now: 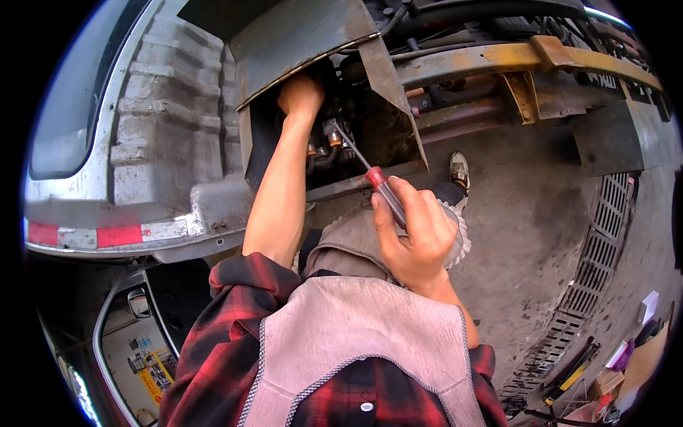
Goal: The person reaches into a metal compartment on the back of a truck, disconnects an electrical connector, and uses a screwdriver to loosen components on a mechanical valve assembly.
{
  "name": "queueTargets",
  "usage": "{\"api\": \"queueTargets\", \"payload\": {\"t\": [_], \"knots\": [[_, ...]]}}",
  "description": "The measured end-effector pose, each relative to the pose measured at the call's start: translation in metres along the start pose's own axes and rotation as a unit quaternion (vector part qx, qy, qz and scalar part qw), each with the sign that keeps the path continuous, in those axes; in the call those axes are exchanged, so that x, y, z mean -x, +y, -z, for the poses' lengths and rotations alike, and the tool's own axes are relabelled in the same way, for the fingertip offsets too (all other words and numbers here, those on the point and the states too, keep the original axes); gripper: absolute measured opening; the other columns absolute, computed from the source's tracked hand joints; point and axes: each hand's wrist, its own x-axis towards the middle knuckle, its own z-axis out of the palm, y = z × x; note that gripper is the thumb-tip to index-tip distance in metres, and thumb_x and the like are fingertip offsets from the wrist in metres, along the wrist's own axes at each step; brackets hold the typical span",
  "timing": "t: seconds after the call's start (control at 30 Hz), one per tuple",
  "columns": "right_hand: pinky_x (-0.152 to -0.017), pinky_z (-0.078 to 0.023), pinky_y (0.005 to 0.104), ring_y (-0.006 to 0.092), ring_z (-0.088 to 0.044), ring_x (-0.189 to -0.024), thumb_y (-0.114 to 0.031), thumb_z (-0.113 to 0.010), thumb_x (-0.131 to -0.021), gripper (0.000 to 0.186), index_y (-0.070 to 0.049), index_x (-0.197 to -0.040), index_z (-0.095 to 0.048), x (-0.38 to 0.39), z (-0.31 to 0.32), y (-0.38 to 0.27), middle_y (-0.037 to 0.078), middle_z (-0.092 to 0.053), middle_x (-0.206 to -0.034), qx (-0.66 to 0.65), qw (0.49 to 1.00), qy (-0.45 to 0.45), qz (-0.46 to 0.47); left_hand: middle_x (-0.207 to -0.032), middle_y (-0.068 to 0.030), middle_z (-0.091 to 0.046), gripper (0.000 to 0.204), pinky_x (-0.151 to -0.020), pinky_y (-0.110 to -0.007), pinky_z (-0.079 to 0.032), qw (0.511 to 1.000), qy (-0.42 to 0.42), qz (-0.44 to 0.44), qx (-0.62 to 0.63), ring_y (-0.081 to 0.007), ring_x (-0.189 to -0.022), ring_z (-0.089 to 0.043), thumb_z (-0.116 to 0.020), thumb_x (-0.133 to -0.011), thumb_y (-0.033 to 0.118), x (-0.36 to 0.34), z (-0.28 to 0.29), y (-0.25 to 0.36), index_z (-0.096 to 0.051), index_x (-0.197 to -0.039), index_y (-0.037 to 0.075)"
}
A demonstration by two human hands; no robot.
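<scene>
My right hand (420, 235) is closed round the handle of a screwdriver (385, 191), red at its front and dark further back. Its thin shaft points up and left into an open-fronted metal box (306, 43). The tip lies at or close to a small silver fitting (332, 130) with an orange-brown ring; whether they touch I cannot tell. My left hand (302, 96) reaches inside the same box, under its upper plate, left of the fitting. Its fingers are hidden in the dark there. Hoses and other fittings show between the two hands.
A ribbed, dirty white vehicle panel (167, 114) with a red-and-white strip stands at the left. A rusty yellow frame rail (484, 62) runs right from the box. Below it are the concrete floor (519, 220) and a drain grating (594, 256). Tools and cardboard (644, 370) lie lower right.
</scene>
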Motion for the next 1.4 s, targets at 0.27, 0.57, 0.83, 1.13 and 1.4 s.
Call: {"api": "queueTargets", "payload": {"t": [0.27, 0.57, 0.83, 1.13, 1.4], "knots": [[-0.054, -0.050, 0.0340, 0.0241, -0.063, -0.059, -0.006, -0.082, -0.078, 0.030, 0.002, -0.104, -0.070, -0.002, -0.008, 0.001, 0.010, -0.065, -0.076, 0.003, 1.000, -0.024, 0.001, -0.118, -0.0231, -0.069, 0.054, -0.089, -0.053, -0.055, 1.000, 0.018, -0.001, 0.015, -0.0432, -0.107, -0.067, -0.057, -0.096, 0.053, 0.011, 0.002, 0.002, -0.065, -0.123, 0.006], [-0.053, -0.049, 0.0333, 0.0243, -0.062, -0.058, -0.007, -0.082, -0.079, 0.029, 0.002, -0.105, -0.070, -0.001, -0.011, 0.004, 0.010, -0.066, -0.076, -0.001, 1.000, -0.029, -0.008, -0.108, -0.0255, -0.071, 0.055, -0.085, -0.056, -0.055, 0.999, 0.038, 0.012, 0.031, -0.0464, -0.101, -0.068, -0.062, -0.092, 0.054, 0.015, 0.003, 0.003, -0.071, -0.110, 0.003], [-0.053, -0.048, 0.0335, 0.0240, -0.060, -0.056, -0.006, -0.082, -0.079, 0.029, 0.001, -0.103, -0.069, -0.001, -0.011, 0.005, 0.010, -0.065, -0.074, 0.005, 0.999, -0.031, -0.019, -0.106, -0.0249, -0.071, 0.052, -0.085, -0.056, -0.055, 1.000, 0.028, 0.000, -0.004, -0.0461, -0.102, -0.068, -0.062, -0.092, 0.052, 0.018, 0.005, 0.002, -0.070, -0.110, 0.004], [-0.052, -0.048, 0.0327, 0.0233, -0.060, -0.056, -0.004, -0.082, -0.077, 0.029, 0.002, -0.103, -0.070, -0.001, -0.015, 0.005, 0.010, -0.064, -0.073, 0.017, 0.999, -0.040, -0.015, -0.099, -0.0239, -0.073, 0.052, -0.080, -0.055, -0.056, 0.998, 0.062, -0.017, 0.001, -0.0454, -0.094, -0.070, -0.058, -0.094, 0.054, 0.021, -0.002, -0.003, -0.075, -0.095, 0.004], [-0.052, -0.049, 0.0322, 0.0221, -0.060, -0.055, -0.004, -0.082, -0.078, 0.028, 0.002, -0.103, -0.070, -0.002, -0.015, 0.007, 0.010, -0.065, -0.073, 0.009, 0.999, -0.040, -0.022, -0.100, -0.0242, -0.073, 0.054, -0.080, -0.053, -0.057, 0.999, 0.035, -0.013, -0.008, -0.0435, -0.094, -0.070, -0.060, -0.092, 0.056, 0.015, 0.006, 0.002, -0.074, -0.099, 0.004]]}}
